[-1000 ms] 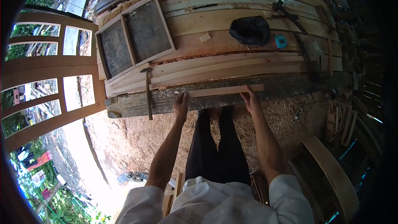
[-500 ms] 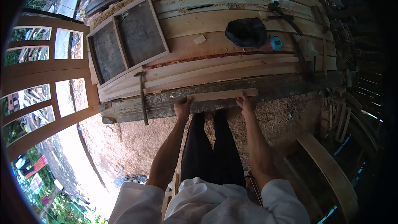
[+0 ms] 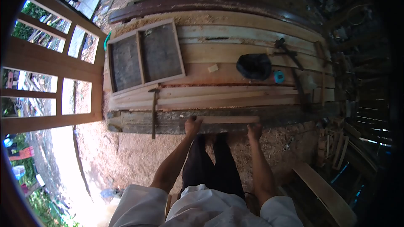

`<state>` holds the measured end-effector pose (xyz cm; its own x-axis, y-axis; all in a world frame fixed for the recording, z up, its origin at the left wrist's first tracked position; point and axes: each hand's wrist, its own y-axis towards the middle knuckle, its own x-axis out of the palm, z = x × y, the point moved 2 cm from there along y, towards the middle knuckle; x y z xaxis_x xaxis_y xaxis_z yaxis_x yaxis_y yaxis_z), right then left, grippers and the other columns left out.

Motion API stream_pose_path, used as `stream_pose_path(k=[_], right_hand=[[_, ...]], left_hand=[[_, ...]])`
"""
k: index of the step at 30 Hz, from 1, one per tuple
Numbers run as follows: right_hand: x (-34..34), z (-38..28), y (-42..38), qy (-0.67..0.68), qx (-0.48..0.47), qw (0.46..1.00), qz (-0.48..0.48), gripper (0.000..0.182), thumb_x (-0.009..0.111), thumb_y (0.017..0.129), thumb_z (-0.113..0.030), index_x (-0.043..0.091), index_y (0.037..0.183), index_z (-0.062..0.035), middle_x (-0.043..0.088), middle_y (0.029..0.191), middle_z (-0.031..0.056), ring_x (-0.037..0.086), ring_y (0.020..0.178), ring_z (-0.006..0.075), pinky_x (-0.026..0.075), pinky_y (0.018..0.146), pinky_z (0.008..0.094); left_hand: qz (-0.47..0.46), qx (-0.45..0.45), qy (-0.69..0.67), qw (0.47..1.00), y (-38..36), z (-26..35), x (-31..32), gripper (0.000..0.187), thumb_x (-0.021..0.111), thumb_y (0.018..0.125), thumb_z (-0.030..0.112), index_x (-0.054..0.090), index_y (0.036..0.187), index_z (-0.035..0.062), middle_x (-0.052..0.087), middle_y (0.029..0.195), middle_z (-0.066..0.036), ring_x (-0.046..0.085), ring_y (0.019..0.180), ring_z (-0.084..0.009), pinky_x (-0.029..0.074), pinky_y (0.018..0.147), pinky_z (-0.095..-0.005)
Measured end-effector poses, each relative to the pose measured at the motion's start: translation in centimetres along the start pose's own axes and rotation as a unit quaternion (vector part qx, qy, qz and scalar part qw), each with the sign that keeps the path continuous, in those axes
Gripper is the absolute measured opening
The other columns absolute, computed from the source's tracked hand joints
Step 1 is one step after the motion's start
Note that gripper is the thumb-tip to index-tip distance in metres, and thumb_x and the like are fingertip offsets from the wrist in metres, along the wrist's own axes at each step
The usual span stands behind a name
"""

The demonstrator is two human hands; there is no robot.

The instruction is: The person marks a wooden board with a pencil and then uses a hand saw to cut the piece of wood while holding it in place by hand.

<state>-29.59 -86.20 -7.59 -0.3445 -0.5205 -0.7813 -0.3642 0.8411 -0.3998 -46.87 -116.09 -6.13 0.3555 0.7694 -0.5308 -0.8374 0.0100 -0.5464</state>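
Wooden strip over the near edge of the worktop; left hand and right hand pinch its opposite ends; steadying it seems the present step; any shift calls for even support.

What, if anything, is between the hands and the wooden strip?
Nothing visible: the left hand and right hand are at opposite ends of the wooden strip. The hammer lies off to the left.
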Motion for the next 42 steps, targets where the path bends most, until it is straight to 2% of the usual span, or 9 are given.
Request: stream_pose_path(k=[6, 10, 12, 16, 23, 26, 33, 35, 42], right_hand=[[-4.3, -1.5, -0.8, 0.167, 0.097, 0.967, -0.164, 0.029, 0.065, 0.088, -0.019, 0.056, 0.109, -0.0009, 0.062, 0.085, 0.0095, 0.063, 0.065, 0.0200, 0.051, 0.049, 0.0304], [-6.4, -6.0, 2.3, 0.127, -0.037, 0.982, -0.133, 0.020, 0.064, 0.090, -0.018, 0.061, 0.100, -0.0011, 0.062, 0.077, 0.0084, 0.063, 0.068, 0.0204, 0.052, 0.057, 0.0340], [-6.5, -11.2, 5.6, 0.107, -0.290, 0.948, -0.083, 0.019, 0.062, 0.091, -0.018, 0.062, 0.099, -0.0005, 0.062, 0.077, 0.0110, 0.064, 0.071, 0.0224, 0.051, 0.064, 0.0368], [-5.9, -23.2, 10.5, 0.071, -0.377, 0.914, -0.133, 0.018, 0.062, 0.089, -0.014, 0.062, 0.101, 0.0004, 0.065, 0.085, 0.0151, 0.064, 0.078, 0.0284, 0.050, 0.072, 0.0374], [3.9, -37.9, 22.3, -0.056, -0.596, 0.797, -0.082, 0.018, 0.055, 0.088, -0.008, 0.063, 0.102, -0.0013, 0.063, 0.106, 0.0153, 0.060, 0.099, 0.0301, 0.052, 0.081, 0.0407], [9.2, -40.1, 25.7, -0.101, -0.654, 0.750, -0.022, 0.020, 0.052, 0.089, -0.009, 0.063, 0.105, -0.0024, 0.061, 0.106, 0.0138, 0.058, 0.103, 0.0298, 0.051, 0.084, 0.0415], [13.9, -43.2, 28.6, -0.193, -0.611, 0.761, -0.098, 0.019, 0.054, 0.087, -0.013, 0.065, 0.101, -0.0059, 0.059, 0.097, 0.0103, 0.056, 0.102, 0.0266, 0.048, 0.085, 0.0415], [14.5, -42.8, 28.7, -0.234, -0.697, 0.677, -0.044, 0.017, 0.054, 0.087, -0.013, 0.066, 0.097, -0.0077, 0.059, 0.096, 0.0096, 0.057, 0.098, 0.0251, 0.046, 0.082, 0.0404], [6.7, -39.6, 21.6, -0.135, -0.636, 0.760, -0.001, 0.017, 0.055, 0.082, -0.008, 0.063, 0.095, -0.0022, 0.059, 0.089, 0.0127, 0.059, 0.089, 0.0280, 0.044, 0.079, 0.0404]], left_hand=[[0.098, 0.166, 0.080, 0.978, -0.4, 0.1, 0.0, 0.037, 0.070, 0.077, 0.024, 0.061, 0.106, 0.0030, 0.066, 0.104, -0.016, 0.062, 0.095, -0.0344, 0.048, 0.087, -0.0430], [0.095, 0.290, 0.018, 0.952, 2.6, 5.1, -0.2, 0.020, 0.066, 0.079, 0.011, 0.062, 0.098, 0.0039, 0.066, 0.095, -0.014, 0.063, 0.086, -0.0307, 0.051, 0.079, -0.0407], [0.055, 0.288, -0.028, 0.956, 5.7, 8.1, 0.3, 0.017, 0.066, 0.080, 0.010, 0.063, 0.095, 0.0040, 0.066, 0.091, -0.014, 0.064, 0.082, -0.0296, 0.051, 0.074, -0.0390], [0.015, 0.332, -0.059, 0.941, 13.0, 15.8, 0.6, 0.010, 0.065, 0.081, 0.008, 0.064, 0.090, 0.0039, 0.066, 0.082, -0.013, 0.066, 0.070, -0.0274, 0.053, 0.062, -0.0351], [0.131, 0.445, 0.139, 0.875, 25.2, 26.1, 2.1, 0.020, 0.064, 0.079, 0.003, 0.066, 0.098, 0.0060, 0.065, 0.097, -0.013, 0.062, 0.093, -0.0336, 0.051, 0.078, -0.0417], [0.135, 0.429, 0.169, 0.877, 30.1, 27.5, 4.1, 0.021, 0.058, 0.082, 0.003, 0.066, 0.100, 0.0071, 0.063, 0.105, -0.012, 0.058, 0.100, -0.0328, 0.048, 0.083, -0.0428], [0.177, 0.437, 0.304, 0.828, 35.0, 28.5, 6.5, 0.017, 0.052, 0.083, 0.006, 0.066, 0.093, 0.0087, 0.058, 0.091, -0.009, 0.056, 0.094, -0.0276, 0.045, 0.081, -0.0390], [0.180, 0.478, 0.331, 0.794, 34.5, 28.6, 6.5, 0.015, 0.053, 0.083, 0.006, 0.065, 0.090, 0.0082, 0.058, 0.091, -0.009, 0.055, 0.093, -0.0271, 0.044, 0.079, -0.0384], [0.200, 0.505, 0.140, 0.828, 22.4, 30.6, 3.2, 0.013, 0.063, 0.080, 0.006, 0.063, 0.094, 0.0067, 0.059, 0.093, -0.010, 0.055, 0.092, -0.0300, 0.043, 0.079, -0.0408]])
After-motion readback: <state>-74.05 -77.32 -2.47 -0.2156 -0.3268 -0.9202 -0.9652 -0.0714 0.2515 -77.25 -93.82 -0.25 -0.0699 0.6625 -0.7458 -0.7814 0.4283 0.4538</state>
